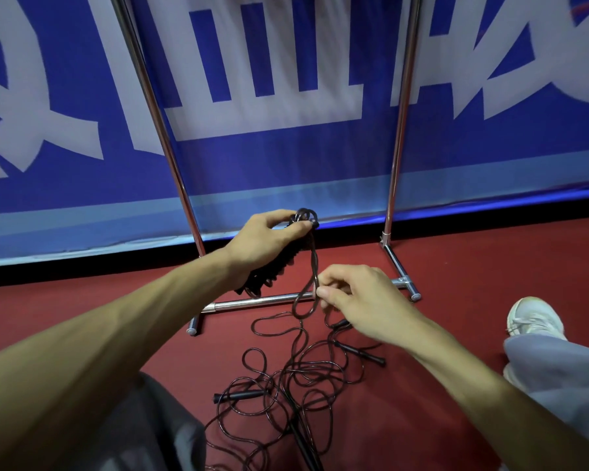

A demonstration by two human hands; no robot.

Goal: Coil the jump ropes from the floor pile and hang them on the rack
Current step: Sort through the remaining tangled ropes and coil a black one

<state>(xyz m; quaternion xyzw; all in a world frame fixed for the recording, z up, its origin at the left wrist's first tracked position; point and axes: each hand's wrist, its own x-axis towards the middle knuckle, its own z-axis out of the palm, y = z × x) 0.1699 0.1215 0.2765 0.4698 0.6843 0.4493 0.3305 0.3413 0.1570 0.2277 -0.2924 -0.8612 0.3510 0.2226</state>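
Note:
My left hand (266,239) grips a black jump rope bundle (269,271), its handles wrapped in cord, with small loops sticking out above my fingers. From it a strand of cord (315,263) hangs down to my right hand (357,297), which pinches it between thumb and fingers just above the floor. Below my hands lies the tangled pile of dark ropes (296,379) with several black handles among them. The chrome rack (400,130) stands right behind, its base bar (252,302) under my hands.
A blue banner (286,158) with large white characters covers the wall behind the rack. The floor (456,266) is red. My white shoe (532,317) and grey trouser legs sit at the right and lower left.

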